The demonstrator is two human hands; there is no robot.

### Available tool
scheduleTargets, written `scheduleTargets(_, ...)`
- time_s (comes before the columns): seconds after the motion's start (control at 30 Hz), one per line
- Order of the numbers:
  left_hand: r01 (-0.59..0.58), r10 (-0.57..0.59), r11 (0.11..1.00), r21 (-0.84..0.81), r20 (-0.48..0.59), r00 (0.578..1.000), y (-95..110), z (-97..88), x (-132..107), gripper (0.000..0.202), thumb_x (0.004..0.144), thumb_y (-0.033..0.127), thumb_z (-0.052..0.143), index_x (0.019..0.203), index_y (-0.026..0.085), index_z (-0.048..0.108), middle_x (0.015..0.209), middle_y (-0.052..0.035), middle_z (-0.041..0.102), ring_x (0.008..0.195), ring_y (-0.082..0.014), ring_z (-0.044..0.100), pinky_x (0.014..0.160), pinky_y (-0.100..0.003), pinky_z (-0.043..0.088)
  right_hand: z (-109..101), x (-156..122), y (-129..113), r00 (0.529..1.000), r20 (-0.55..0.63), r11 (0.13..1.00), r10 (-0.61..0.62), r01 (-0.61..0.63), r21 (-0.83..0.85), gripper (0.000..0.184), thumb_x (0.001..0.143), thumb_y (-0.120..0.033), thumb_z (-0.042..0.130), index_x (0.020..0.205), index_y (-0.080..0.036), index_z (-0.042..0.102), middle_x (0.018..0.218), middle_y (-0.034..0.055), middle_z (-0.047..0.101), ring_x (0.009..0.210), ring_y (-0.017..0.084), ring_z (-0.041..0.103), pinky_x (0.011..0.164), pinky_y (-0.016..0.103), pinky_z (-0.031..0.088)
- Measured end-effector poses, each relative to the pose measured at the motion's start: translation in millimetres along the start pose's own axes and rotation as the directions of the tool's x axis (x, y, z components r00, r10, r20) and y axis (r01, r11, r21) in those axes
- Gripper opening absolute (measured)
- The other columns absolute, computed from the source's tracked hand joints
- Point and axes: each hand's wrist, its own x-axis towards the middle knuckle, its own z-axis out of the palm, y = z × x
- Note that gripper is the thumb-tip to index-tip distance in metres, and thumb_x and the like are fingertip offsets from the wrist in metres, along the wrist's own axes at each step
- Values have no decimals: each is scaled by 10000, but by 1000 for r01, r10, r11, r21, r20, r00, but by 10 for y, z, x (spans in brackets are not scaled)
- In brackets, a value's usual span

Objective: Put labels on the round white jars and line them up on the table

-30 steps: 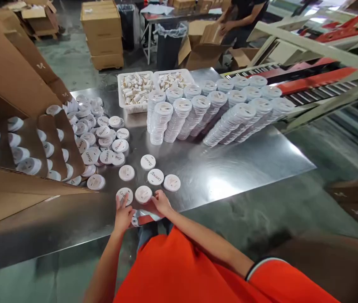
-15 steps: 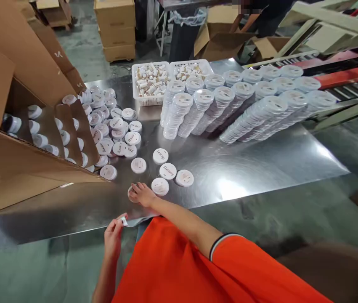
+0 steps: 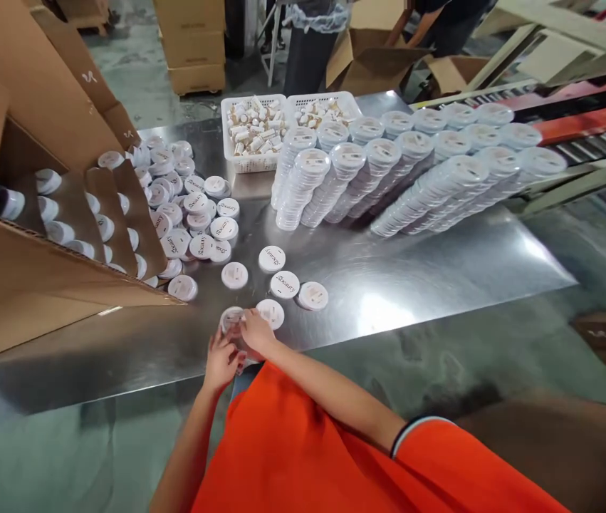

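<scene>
Both my hands meet at the near edge of a shiny metal table [image 3: 414, 263]. My right hand [image 3: 256, 333] is closed over a small round white jar [image 3: 230, 318] at the edge. My left hand [image 3: 221, 361] is curled up against the same jar from below; whether it still pinches a small item is hidden. Right beside them lies a white round lid [image 3: 271, 313], and a few more lids [image 3: 284, 284] lie loose just beyond. Orange sleeves cover my upper arms.
A heap of white jars [image 3: 190, 214] spills from a tipped cardboard box [image 3: 30, 214] at left. Leaning stacks of clear discs [image 3: 388, 178] fill the back right, behind them two white baskets [image 3: 252, 132] of small tubes. A roller conveyor [image 3: 575, 135] is at right. Another person works by cartons at the back.
My left hand came up from below the table edge to join my right hand on the jar. The right hand stayed on that jar, and the camera shifted slightly.
</scene>
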Motion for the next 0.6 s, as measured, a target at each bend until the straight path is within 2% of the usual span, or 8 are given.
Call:
scheduleTargets(0.13, 3, -14, 994, 111, 95, 995, -28, 97, 27, 247, 832, 206, 564, 585, 205, 551, 1503, -64, 543, 1511, -411, 282, 1133, -713, 309, -267, -51, 355, 989, -126, 971, -71, 39, -238, 424, 950, -197, 460, 1366, -203, 544, 1465, 155, 523, 1263, 310, 544, 970, 435, 493)
scheduleTargets(0.27, -21, 8, 990, 137, 93, 996, -97, 60, -17, 253, 836, 200, 562, 583, 210, 546, 1478, -59, 563, 1494, -405, 325, 1144, -725, 281, -334, -20, 752, 970, 1, 904, -243, 227, -363, 606, 841, -157, 616, 1427, -267, 508, 1628, 94, 349, 1423, 347, 368, 1053, 493, 440)
scheduleTargets(0.3, -21, 9, 991, 133, 89, 996, -116, 28, -12, 258, 837, 208, 557, 580, 213, 540, 1455, -62, 585, 1489, -400, 339, 1151, -730, 261, -316, -19, 797, 968, 16, 896, -252, 239, -374, 610, 828, -168, 647, 1415, -268, 518, 1622, 96, 361, 1406, 347, 388, 1047, 485, 441)
scheduleTargets(0.37, -15, 8, 995, 101, 75, 997, -152, -45, 14, 272, 844, 242, 547, 574, 220, 528, 1402, -74, 632, 1475, -384, 372, 1168, -715, 247, -260, -28, 804, 979, -45, 904, -199, 165, -395, 611, 802, -244, 723, 1385, -227, 545, 1576, 152, 417, 1359, 369, 431, 1037, 493, 438)
scheduleTargets(0.43, -12, 9, 999, 49, 56, 998, -178, -107, 42, 280, 841, 278, 545, 568, 225, 519, 1355, -88, 668, 1458, -365, 408, 1187, -682, 248, -197, -31, 731, 978, -120, 906, -168, 106, -409, 709, 764, -331, 784, 1406, -172, 528, 1557, 212, 419, 1383, 416, 391, 1065, 546, 400)
scheduleTargets(0.47, -15, 14, 1000, 21, 47, 999, -184, -126, 47, 283, 837, 298, 549, 565, 227, 516, 1340, -94, 678, 1450, -356, 423, 1195, -664, 250, -167, -20, 678, 970, -115, 896, -214, 148, -419, 755, 762, -341, 788, 1436, -159, 500, 1571, 220, 396, 1416, 429, 347, 1087, 569, 371)
scheduleTargets(0.53, -19, 19, 999, -34, 23, 1000, -184, -137, 28, 284, 828, 335, 556, 566, 231, 523, 1317, -106, 694, 1428, -342, 458, 1202, -635, 265, -113, 38, 562, 904, 7, 815, -427, 388, -431, 721, 825, -286, 722, 1488, -195, 452, 1616, 167, 351, 1476, 399, 275, 1133, 568, 318)
scheduleTargets(0.6, -4, 2, 996, -87, -28, 1000, -175, -123, -33, 288, 832, 369, 546, 577, 234, 543, 1272, -112, 720, 1384, -324, 514, 1190, -597, 318, -60, 129, 451, 757, 175, 663, -630, 641, -387, 589, 901, -194, 603, 1471, -277, 481, 1616, 76, 381, 1483, 326, 299, 1144, 506, 321)
